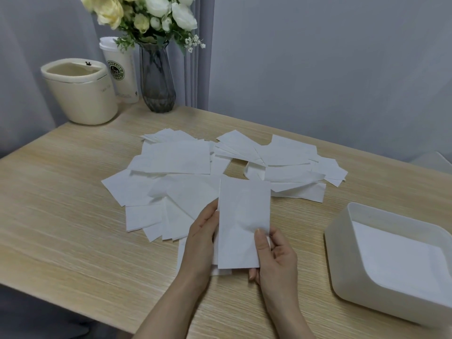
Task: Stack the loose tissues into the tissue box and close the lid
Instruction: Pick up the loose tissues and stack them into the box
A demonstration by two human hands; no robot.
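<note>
Two hands hold one folded tissue [243, 221] up over the wooden worktop [73, 216]. The left hand [203, 237] grips its left edge, fingers curled behind. The right hand [275, 255] pinches the bottom right corner, thumb on top. Behind them lies a big messy pile of loose tissues [186, 167], too many and too mixed up to count. One white tissue box [342, 265] sits open at the right, with white tissue inside. At the back left stand one cream bin [80, 94], one paper cup [122, 72] and one vase of flowers [156, 79].
</note>
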